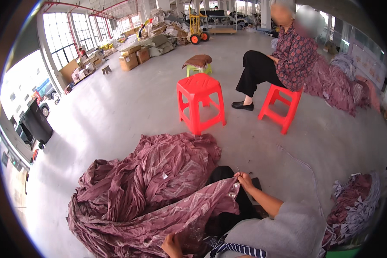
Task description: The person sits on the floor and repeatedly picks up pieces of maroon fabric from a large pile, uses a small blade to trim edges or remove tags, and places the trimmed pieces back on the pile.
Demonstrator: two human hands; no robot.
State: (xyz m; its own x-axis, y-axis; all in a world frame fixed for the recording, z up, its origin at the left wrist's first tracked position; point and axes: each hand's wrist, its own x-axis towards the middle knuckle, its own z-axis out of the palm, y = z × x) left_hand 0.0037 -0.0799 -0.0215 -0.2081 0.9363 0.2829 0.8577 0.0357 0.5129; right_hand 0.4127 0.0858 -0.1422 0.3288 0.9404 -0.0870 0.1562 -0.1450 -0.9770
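A large heap of dusty-pink patterned fabric (159, 185) lies on the floor before me and runs up over my lap. My right hand (245, 182) is closed on the fabric's raised edge, pinching its corner. A thin, pointed thing (238, 168) sticks up by those fingers, too small to make out. Lower down, my left hand (172, 245) grips the same fabric nearer the bottom of the view, its fingertips partly hidden. Between the hands the cloth is drawn out in a slanting stretch. A small white scrap (164, 176) rests on the heap.
A red plastic stool (198, 92) stands just beyond the heap. On another red stool (284, 103) sits a person (294, 56). Behind, a low green stool (199, 69) bears a brown bundle. More cloth lies at right (352, 210), and a black bin (36, 122) at left.
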